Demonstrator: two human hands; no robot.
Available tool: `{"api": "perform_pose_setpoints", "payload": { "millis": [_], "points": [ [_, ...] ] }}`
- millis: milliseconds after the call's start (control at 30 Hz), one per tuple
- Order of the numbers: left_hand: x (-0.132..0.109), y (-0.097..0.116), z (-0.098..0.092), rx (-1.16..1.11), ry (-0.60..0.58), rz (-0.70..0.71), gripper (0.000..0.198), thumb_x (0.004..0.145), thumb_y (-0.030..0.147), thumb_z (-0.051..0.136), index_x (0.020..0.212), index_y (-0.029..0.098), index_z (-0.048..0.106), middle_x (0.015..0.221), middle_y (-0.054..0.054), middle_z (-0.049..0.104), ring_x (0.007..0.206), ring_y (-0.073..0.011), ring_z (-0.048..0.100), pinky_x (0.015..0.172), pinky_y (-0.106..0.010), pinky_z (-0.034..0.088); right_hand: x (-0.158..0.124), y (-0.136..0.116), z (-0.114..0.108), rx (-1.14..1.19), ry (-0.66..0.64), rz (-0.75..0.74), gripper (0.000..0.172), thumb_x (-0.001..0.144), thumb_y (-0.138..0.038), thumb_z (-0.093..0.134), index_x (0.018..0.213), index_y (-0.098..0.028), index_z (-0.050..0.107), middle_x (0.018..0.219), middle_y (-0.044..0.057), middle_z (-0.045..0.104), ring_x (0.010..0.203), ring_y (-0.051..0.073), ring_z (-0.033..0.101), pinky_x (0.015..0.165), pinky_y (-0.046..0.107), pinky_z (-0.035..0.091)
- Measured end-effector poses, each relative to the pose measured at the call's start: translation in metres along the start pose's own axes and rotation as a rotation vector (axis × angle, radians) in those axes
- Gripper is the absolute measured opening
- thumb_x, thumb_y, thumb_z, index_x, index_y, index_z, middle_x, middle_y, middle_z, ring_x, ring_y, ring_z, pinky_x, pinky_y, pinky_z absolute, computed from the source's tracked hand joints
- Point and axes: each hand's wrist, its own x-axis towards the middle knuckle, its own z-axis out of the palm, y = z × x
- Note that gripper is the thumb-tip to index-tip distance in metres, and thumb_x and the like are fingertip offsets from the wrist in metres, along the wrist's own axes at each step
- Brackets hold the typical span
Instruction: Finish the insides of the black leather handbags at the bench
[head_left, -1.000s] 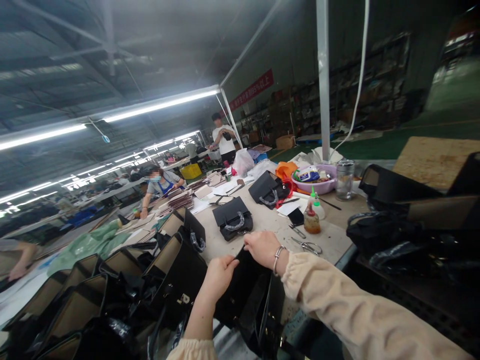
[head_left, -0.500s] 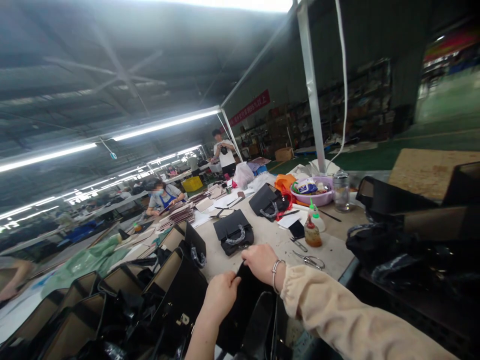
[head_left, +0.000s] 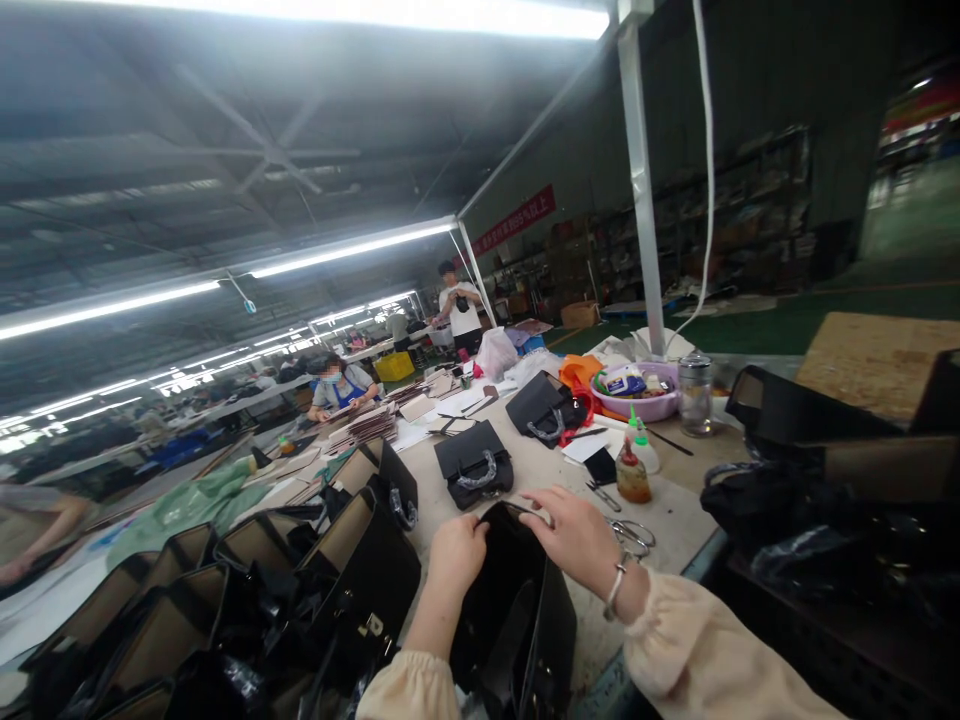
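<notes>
An open black handbag [head_left: 551,625] stands at the near edge of the table, its dark inside facing me. My left hand [head_left: 456,555] is closed on the left of its upper rim, thumb and fingers pinching the edge. On the right part of the same rim my right hand [head_left: 581,530] grips with thumb and fingers; a bracelet circles that wrist. Just beyond lies a closed black handbag [head_left: 472,462] with a plastic-wrapped handle. Scissors [head_left: 634,537] rest right of my right hand.
Several unfinished black bags [head_left: 360,570] crowd the left, and more bags [head_left: 847,480] are at the right. A glue bottle [head_left: 632,475], a glass jar [head_left: 696,395] and a lilac basin [head_left: 652,402] stand on the table. A co-worker [head_left: 341,390] sits beyond stacked panels.
My right hand has shifted right along the bag's rim, and the bag's mouth is wider apart. My left hand remains on the rim. The view has turned slightly left.
</notes>
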Motion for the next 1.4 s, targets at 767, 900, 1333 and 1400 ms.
{"api": "perform_pose_setpoints", "payload": {
  "millis": [767, 900, 1333, 1400],
  "points": [
    [0.003, 0.012, 0.001, 0.040, 0.069, -0.039, 0.033, 0.087, 0.041, 0.041, 0.112, 0.028, 0.058, 0.091, -0.007, 0.069, 0.086, -0.0209, 0.063, 0.073, -0.029, 0.042, -0.171, 0.147, 0.014, 0.057, -0.039, 0.193, 0.026, 0.082, -0.042, 0.050, 0.096, -0.029, 0.067, 0.100, 0.007, 0.065, 0.090, 0.021, 0.063, 0.079, 0.030, 0.054],
    [0.003, 0.013, 0.002, 0.054, 0.069, -0.022, 0.032, 0.086, 0.042, 0.042, 0.108, 0.028, 0.060, 0.088, -0.007, 0.069, 0.083, -0.0206, 0.063, 0.071, -0.028, 0.042, -0.191, 0.177, 0.015, 0.052, -0.058, 0.223, 0.025, 0.081, -0.042, 0.051, 0.098, -0.032, 0.066, 0.101, 0.006, 0.065, 0.092, 0.021, 0.063, 0.081, 0.031, 0.054],
    [0.004, 0.014, -0.001, -0.017, -0.022, -0.022, 0.027, 0.082, 0.038, 0.050, 0.099, 0.024, 0.065, 0.093, -0.007, 0.069, 0.091, -0.0208, 0.062, 0.077, -0.027, 0.042, -0.166, 0.145, 0.012, 0.079, -0.001, 0.194, 0.026, 0.082, -0.044, 0.050, 0.096, -0.031, 0.068, 0.103, 0.007, 0.063, 0.097, 0.022, 0.059, 0.085, 0.034, 0.051],
    [0.005, 0.013, 0.000, -0.042, -0.014, -0.012, 0.026, 0.081, 0.037, 0.050, 0.098, 0.024, 0.065, 0.093, -0.007, 0.069, 0.091, -0.0210, 0.062, 0.078, -0.028, 0.042, -0.127, 0.112, -0.001, 0.062, 0.046, 0.114, 0.026, 0.084, -0.043, 0.049, 0.094, -0.029, 0.068, 0.103, 0.008, 0.060, 0.099, 0.023, 0.056, 0.086, 0.037, 0.048]
  ]
}}
